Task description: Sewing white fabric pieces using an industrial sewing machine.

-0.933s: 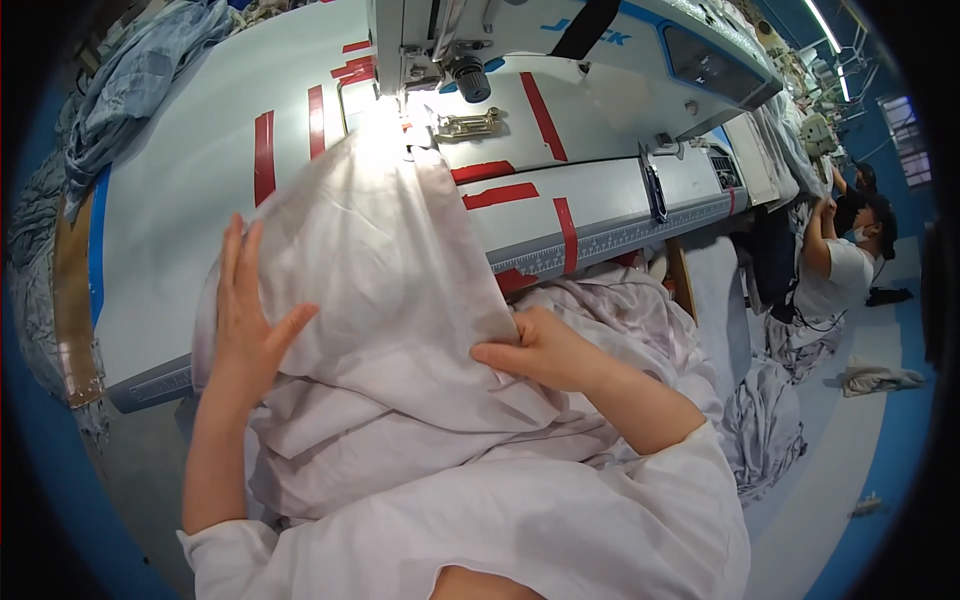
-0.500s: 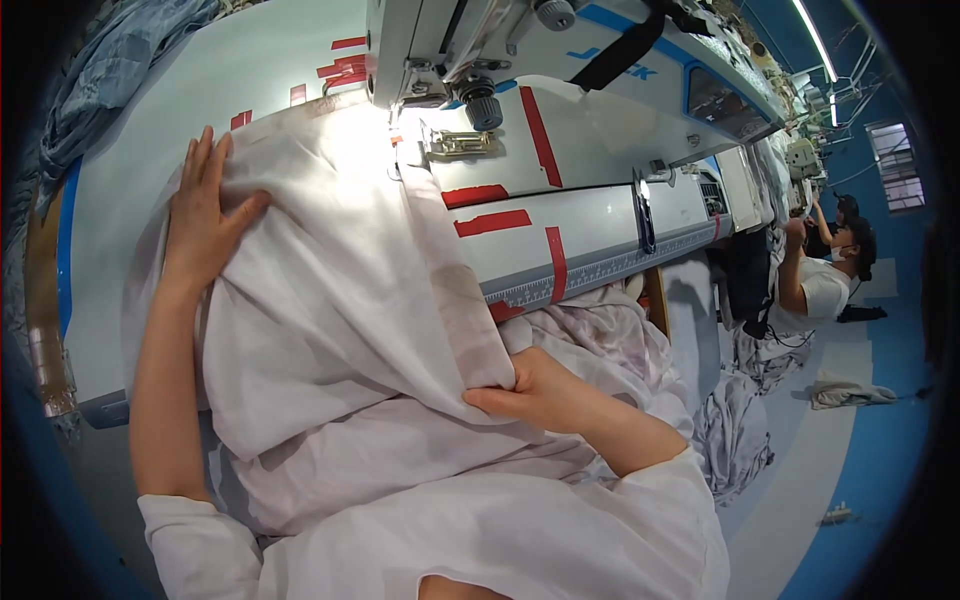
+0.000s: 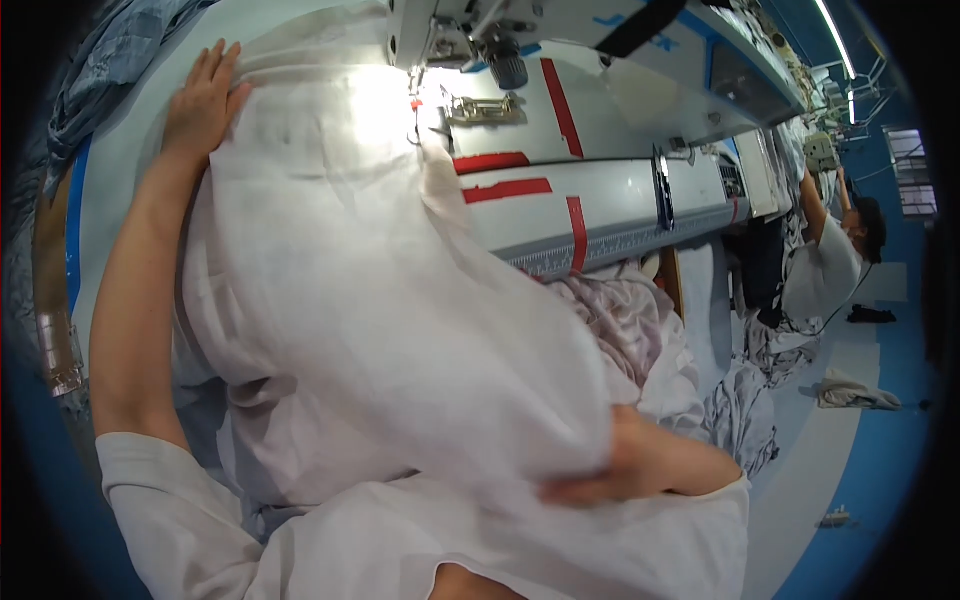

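Head view — left hand (image 3: 205, 100) flat on white fabric (image 3: 380, 300), right hand (image 3: 610, 470) beneath

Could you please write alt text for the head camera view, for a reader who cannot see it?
A person spreads a large white cloth over a sewing table, left hand flat on its far edge and right hand gripping it near their lap. A sewing machine stands just beyond the cloth, red tape strips mark the table, and another person works at right.
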Demonstrator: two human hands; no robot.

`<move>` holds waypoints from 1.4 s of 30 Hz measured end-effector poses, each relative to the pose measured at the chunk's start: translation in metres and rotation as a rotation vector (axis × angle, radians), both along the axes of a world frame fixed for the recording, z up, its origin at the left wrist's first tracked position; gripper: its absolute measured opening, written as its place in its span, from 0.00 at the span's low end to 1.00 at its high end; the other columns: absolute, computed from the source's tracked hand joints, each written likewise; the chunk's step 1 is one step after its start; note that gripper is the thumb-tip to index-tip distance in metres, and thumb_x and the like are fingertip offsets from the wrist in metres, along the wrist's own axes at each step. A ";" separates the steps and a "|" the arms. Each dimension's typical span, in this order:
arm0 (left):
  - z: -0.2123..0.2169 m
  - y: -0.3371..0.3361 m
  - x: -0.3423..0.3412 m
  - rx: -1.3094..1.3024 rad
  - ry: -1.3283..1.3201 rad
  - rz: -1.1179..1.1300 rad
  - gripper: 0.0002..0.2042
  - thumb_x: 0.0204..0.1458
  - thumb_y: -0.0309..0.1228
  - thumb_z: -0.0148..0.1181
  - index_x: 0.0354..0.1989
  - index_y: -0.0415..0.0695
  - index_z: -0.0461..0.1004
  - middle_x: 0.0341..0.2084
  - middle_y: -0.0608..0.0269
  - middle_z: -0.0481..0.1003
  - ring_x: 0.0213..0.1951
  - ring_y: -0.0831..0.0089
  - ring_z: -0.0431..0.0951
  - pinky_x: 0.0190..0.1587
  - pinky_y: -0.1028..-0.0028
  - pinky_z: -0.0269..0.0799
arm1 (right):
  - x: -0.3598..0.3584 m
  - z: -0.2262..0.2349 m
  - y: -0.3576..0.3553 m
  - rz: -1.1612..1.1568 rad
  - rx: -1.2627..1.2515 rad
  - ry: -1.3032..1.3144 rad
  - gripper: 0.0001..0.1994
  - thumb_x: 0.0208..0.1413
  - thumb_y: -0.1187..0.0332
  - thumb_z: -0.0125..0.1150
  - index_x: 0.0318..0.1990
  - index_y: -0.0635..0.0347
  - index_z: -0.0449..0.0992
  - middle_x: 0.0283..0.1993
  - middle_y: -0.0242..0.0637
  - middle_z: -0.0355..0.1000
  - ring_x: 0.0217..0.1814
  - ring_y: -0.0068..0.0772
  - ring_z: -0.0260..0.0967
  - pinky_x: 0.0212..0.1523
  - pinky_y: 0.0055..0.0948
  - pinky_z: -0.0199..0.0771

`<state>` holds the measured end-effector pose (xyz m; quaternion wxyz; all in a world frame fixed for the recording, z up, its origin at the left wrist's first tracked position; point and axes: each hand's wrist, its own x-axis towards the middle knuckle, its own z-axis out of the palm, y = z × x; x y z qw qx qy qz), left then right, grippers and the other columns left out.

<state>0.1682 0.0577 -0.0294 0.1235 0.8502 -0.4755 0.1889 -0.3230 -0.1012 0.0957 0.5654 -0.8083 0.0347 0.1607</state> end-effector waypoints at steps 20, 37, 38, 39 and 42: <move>0.045 0.007 -0.385 0.413 1.374 -0.690 0.21 0.53 0.40 0.54 0.15 0.35 0.73 0.10 0.48 0.70 0.15 0.57 0.73 0.23 0.65 0.68 | 0.012 -0.087 0.015 -0.686 0.358 -0.023 0.13 0.49 0.68 0.62 0.41 0.63 0.76 0.32 0.27 0.73 0.31 0.17 0.67 0.29 0.20 0.67; -0.004 0.052 -0.106 -0.033 0.231 0.242 0.39 0.45 0.50 0.60 0.64 0.45 0.54 0.65 0.55 0.51 0.67 0.58 0.46 0.67 0.60 0.39 | 0.010 -0.059 0.024 -0.448 0.290 0.308 0.07 0.52 0.68 0.63 0.28 0.63 0.77 0.22 0.19 0.67 0.24 0.10 0.58 0.23 0.16 0.56; -0.008 0.048 -0.095 -0.029 0.193 0.244 0.39 0.45 0.51 0.60 0.63 0.45 0.55 0.65 0.54 0.51 0.67 0.58 0.46 0.67 0.60 0.40 | 0.014 -0.057 0.023 -0.447 0.284 0.312 0.07 0.52 0.68 0.63 0.28 0.63 0.77 0.22 0.19 0.67 0.24 0.10 0.58 0.23 0.16 0.56; -0.009 0.044 -0.085 -0.012 0.215 0.268 0.38 0.45 0.51 0.60 0.63 0.46 0.55 0.65 0.54 0.52 0.67 0.58 0.47 0.67 0.60 0.40 | 0.018 -0.055 0.022 -0.444 0.296 0.381 0.08 0.52 0.68 0.63 0.28 0.64 0.77 0.22 0.19 0.67 0.24 0.10 0.58 0.23 0.16 0.57; -0.013 0.037 -0.056 -0.015 0.169 0.280 0.39 0.45 0.51 0.60 0.63 0.47 0.56 0.64 0.54 0.52 0.67 0.57 0.47 0.67 0.61 0.41 | 0.020 -0.059 0.014 -0.396 0.315 0.468 0.09 0.52 0.68 0.63 0.27 0.65 0.76 0.21 0.20 0.68 0.24 0.10 0.58 0.23 0.16 0.57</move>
